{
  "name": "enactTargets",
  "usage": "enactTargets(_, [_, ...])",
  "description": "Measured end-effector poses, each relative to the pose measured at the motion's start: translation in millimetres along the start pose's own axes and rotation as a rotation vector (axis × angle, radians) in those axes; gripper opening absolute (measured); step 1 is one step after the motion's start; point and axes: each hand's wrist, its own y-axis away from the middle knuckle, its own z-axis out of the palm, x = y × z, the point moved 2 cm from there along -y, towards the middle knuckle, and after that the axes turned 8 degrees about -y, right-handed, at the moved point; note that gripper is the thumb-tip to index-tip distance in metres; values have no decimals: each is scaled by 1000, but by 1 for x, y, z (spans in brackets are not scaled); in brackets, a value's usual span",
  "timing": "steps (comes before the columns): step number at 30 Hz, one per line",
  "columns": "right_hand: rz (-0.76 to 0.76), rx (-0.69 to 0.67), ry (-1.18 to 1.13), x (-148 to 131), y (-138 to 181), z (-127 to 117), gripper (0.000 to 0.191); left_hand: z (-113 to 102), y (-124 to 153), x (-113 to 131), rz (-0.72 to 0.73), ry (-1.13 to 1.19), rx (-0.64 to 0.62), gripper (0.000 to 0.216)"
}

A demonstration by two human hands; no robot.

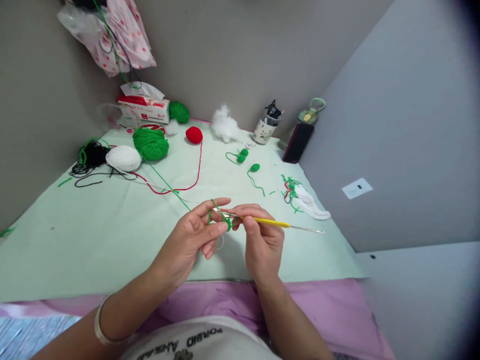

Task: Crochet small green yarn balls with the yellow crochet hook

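My left hand pinches a small green crochet piece, with green yarn looped over its forefinger. That strand runs back across the table to a green yarn ball. My right hand is closed on a yellow-handled crochet hook, its working end at the green piece and its other metal end pointing right. Both hands hover over the near middle of the pale green tabletop.
White yarn ball, black yarn tangle, red ball with trailing red strand, second green ball, stuffing, tissue box, jar, dark phone, small green crocheted pieces, yarn scraps. Grey walls enclose the table.
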Motion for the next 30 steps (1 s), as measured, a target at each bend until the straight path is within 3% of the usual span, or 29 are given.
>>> enactTargets(5, [7,33,8,1,0,-1,18,0,-1,-2,-5,29,-34,20])
enactTargets(11, [19,100,-37,-1,-2,-6,19,-6,-2,-3,-54,73,10,9])
enactTargets(14, [-5,116,-53,-4,-2,-8,19,-8,-2,-2,-52,79,12,7])
enactTargets(21, [-56,-3,-6,-9,-1,-2,21,-8,-4,-1,-45,69,15,8])
enactTargets(30, [-93,37,61,-10,-2,-2,21,-9,-2,-1,-51,70,32,7])
